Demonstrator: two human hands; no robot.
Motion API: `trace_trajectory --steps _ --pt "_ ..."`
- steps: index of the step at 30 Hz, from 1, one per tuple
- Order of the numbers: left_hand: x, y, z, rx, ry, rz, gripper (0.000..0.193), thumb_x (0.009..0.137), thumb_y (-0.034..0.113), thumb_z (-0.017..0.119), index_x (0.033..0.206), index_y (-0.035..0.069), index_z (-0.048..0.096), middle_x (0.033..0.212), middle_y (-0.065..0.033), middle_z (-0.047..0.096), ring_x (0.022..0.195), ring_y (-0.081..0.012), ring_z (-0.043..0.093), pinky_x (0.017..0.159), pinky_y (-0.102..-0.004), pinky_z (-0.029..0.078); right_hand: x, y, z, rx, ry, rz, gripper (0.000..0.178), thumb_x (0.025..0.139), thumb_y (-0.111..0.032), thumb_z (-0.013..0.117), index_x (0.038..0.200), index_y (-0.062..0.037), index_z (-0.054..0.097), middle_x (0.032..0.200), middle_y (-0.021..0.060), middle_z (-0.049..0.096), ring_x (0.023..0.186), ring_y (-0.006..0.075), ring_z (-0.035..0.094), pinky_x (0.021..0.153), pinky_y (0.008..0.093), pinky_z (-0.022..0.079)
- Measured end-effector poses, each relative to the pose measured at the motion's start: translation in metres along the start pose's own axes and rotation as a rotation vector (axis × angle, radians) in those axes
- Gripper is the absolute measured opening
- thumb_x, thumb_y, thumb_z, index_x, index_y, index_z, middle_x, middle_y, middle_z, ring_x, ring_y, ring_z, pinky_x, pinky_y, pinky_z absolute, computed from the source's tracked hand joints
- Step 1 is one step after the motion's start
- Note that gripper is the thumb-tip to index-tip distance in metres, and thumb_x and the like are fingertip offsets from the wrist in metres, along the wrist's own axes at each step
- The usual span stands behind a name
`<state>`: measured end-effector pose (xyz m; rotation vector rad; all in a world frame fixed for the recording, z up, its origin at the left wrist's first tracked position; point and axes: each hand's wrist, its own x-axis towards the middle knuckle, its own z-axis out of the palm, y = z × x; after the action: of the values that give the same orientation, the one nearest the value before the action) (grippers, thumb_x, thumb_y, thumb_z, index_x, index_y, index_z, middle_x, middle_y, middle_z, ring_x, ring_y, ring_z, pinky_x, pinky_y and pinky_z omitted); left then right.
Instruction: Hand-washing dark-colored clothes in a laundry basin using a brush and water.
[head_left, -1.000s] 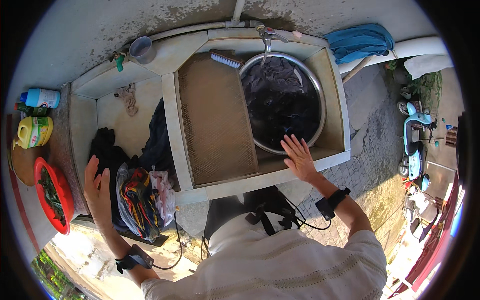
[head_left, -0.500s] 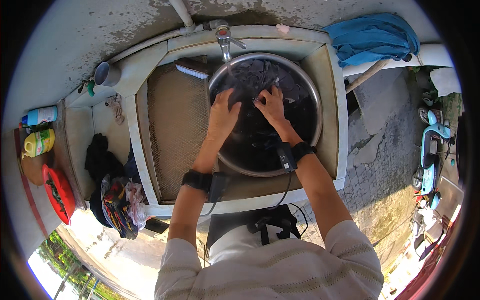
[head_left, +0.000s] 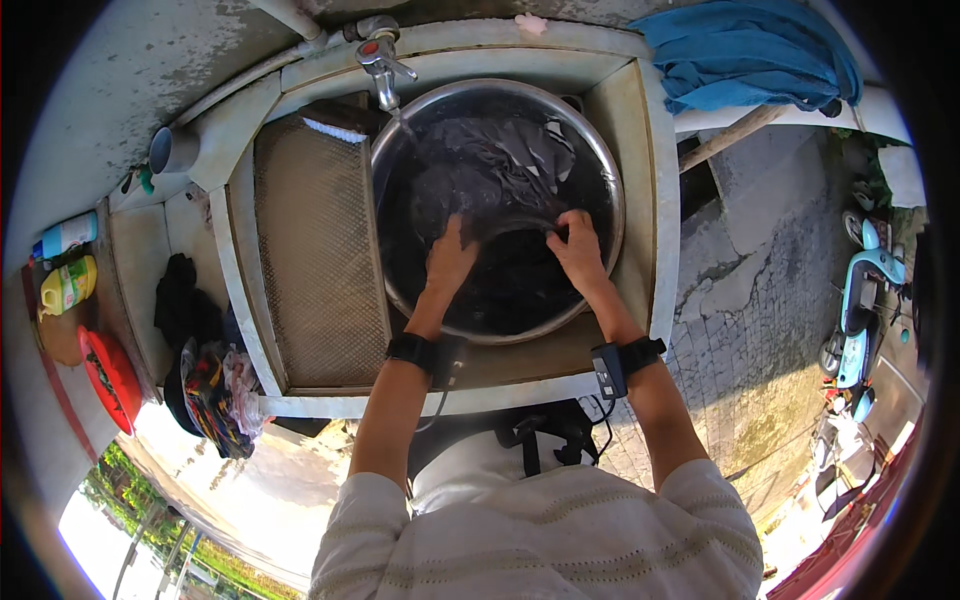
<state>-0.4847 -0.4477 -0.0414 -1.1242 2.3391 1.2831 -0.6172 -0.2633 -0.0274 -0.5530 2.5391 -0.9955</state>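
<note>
A dark grey wet garment (head_left: 490,165) lies in a round metal basin (head_left: 612,170) of dark water. Its near edge spans between my hands in a curve. My left hand (head_left: 452,258) is closed on the left end of that edge, its fingertips partly hidden in the cloth. At the right end, my right hand (head_left: 580,252) pinches the edge between thumb and fingers. Above the basin's far left rim is a metal tap (head_left: 382,68), with a thin stream of water seeming to fall from it. Black bands with small boxes circle both wrists.
Left of the basin lies a ridged washboard slab (head_left: 315,260) with a scrub brush (head_left: 335,122) at its far end. Further left are clothes (head_left: 205,395), a red basin (head_left: 110,380), bottles (head_left: 68,285) and a cup (head_left: 174,150). A blue cloth (head_left: 750,55) hangs at far right.
Both hands have drawn nearer to me and farther apart, with the garment's edge now stretched between them. More of the cloth shows above the water. The whole view has shifted slightly.
</note>
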Motion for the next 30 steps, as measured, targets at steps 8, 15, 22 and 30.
trace_trajectory --steps 8,15,22,30 --pt "-0.076 0.022 -0.023 0.137 -0.095 0.292 0.026 0.088 0.019 0.06 0.112 0.009 0.057 0.093 -0.017 0.065 0.086 -0.0406 0.063 0.074 -0.0476 0.05 0.03 -0.072 0.032 -0.116 -0.238 -0.117 0.051 0.082 -0.027 0.073 0.124 -0.0099 0.049 0.121 0.0201 0.052 0.111 0.044 0.05 0.089 0.0481 0.045" --pt "-0.057 0.027 -0.051 0.148 0.373 0.322 0.047 0.081 0.018 0.072 0.125 0.01 0.056 0.12 -0.0119 0.055 0.11 -0.0323 0.05 0.091 -0.0415 0.045 0.024 -0.029 0.029 0.176 -0.231 -0.139 0.03 0.091 -0.027 0.064 0.098 0.0021 0.065 0.087 0.0115 0.067 0.082 0.0252 0.066 0.074 0.0357 0.05" --pt "-0.017 -0.013 -0.023 0.334 0.151 0.056 0.043 0.081 0.021 0.072 0.116 0.004 0.055 0.111 -0.017 0.062 0.106 -0.0356 0.059 0.092 -0.0453 0.046 0.007 -0.048 -0.039 1.08 -0.021 0.523 0.026 0.097 -0.034 0.059 0.108 -0.0106 0.062 0.088 -0.0015 0.065 0.078 0.0075 0.062 0.069 0.0273 0.05" --pt "-0.065 0.023 -0.107 -0.451 0.27 0.0 0.038 0.094 0.028 0.06 0.111 -0.006 0.063 0.091 -0.0152 0.069 0.083 -0.0207 0.067 0.075 -0.0298 0.051 0.03 -0.09 -0.121 1.066 0.141 0.304 0.038 0.093 -0.027 0.066 0.12 -0.002 0.059 0.107 0.0043 0.065 0.096 0.0133 0.062 0.083 0.0266 0.051"
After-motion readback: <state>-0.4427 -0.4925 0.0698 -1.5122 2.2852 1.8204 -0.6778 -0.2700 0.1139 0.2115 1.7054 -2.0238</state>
